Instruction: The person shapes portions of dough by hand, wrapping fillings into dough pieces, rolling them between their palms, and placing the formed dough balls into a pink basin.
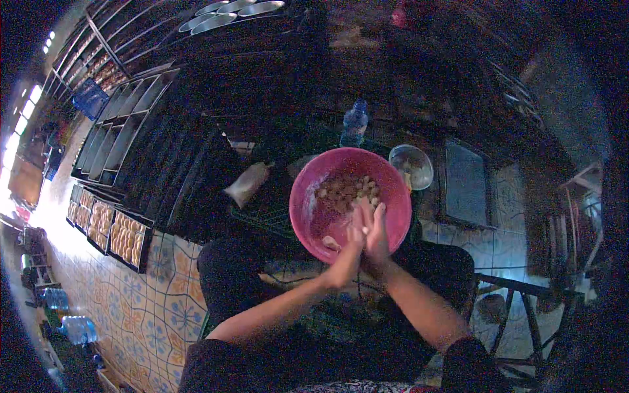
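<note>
A round pink basin (pixel 304 226) stands in front of me, with several small brownish balls (pixel 341 190) gathered in its upper part. A pale lump (pixel 330 243) lies low on its left side, and whitish powder marks the inner wall. Over the basin's lower right, my left hand (pixel 354 241) and my right hand (pixel 376 241) are pressed palm to palm, fingers stretched upward. Whatever may be between the palms is hidden. Right beside the basin is a metal bowl (pixel 422 171) with something pale in it.
Behind the basin stands a clear bottle (pixel 354 124). A pale bag (pixel 248 184) lies to the left. Trays of shaped dough (pixel 128 241) and empty metal pans (pixel 121 141) are farther left. A flat tray (pixel 467 183) and a metal frame (pixel 524 314) are on the right.
</note>
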A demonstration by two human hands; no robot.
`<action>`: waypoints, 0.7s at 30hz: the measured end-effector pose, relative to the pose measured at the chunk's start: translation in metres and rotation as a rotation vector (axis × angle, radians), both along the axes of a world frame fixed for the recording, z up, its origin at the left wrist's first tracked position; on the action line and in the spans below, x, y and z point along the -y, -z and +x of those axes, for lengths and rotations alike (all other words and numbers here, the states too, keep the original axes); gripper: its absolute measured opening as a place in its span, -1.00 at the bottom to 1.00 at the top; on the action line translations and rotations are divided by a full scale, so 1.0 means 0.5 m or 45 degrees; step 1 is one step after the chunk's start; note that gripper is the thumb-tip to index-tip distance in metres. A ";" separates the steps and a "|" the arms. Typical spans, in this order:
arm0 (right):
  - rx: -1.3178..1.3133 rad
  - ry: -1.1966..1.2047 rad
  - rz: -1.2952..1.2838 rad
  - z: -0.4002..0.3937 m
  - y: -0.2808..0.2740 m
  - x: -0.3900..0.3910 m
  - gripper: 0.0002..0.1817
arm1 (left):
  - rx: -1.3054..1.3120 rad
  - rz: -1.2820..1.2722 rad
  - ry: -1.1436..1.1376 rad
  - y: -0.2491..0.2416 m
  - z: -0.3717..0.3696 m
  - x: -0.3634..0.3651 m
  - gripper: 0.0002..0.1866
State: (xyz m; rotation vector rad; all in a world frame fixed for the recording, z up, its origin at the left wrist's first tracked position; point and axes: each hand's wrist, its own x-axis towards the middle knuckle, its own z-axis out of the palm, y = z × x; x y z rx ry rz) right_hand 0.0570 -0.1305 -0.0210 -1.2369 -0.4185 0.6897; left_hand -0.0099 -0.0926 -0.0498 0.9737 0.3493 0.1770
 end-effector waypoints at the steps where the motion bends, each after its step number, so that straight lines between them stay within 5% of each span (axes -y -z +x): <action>1: -0.280 -0.111 0.231 0.060 0.009 0.003 -0.16 | -0.117 -0.077 0.221 0.022 -0.001 0.001 -0.14; 2: -0.559 -0.222 0.462 0.098 0.007 0.000 -0.13 | -0.090 0.208 0.069 -0.230 -0.034 0.016 -0.09; 4: -0.561 -0.031 0.391 0.116 -0.015 -0.018 -0.09 | 0.016 0.041 -0.379 0.008 0.076 0.097 -0.32; 5: -0.561 0.154 0.323 0.119 -0.025 -0.022 -0.05 | 0.023 0.037 -0.371 0.006 0.076 0.097 -0.32; 10: -0.601 0.040 0.285 0.108 -0.008 -0.036 0.08 | 0.013 -0.052 0.060 -0.069 -0.015 0.022 0.01; 12: 0.476 -0.166 -0.567 0.123 0.092 -0.033 0.01 | -0.001 -0.066 0.134 -0.099 -0.042 -0.010 0.08; 13: -0.494 -0.159 0.055 0.006 -0.086 -0.015 -0.08 | -0.049 0.024 0.092 -0.117 -0.044 -0.035 0.05; 15: -0.476 -0.169 0.114 -0.042 -0.114 -0.012 -0.13 | -0.183 -0.017 -0.069 -0.169 -0.041 -0.057 -0.05; 18: -0.226 -0.215 0.164 -0.086 -0.121 -0.009 -0.26 | -0.061 0.306 -0.246 -0.081 -0.024 -0.113 -0.10; 21: -1.203 -0.104 0.844 -0.094 -0.078 -0.004 -0.25 | 0.146 -0.014 -0.283 -0.123 -0.019 -0.124 -0.15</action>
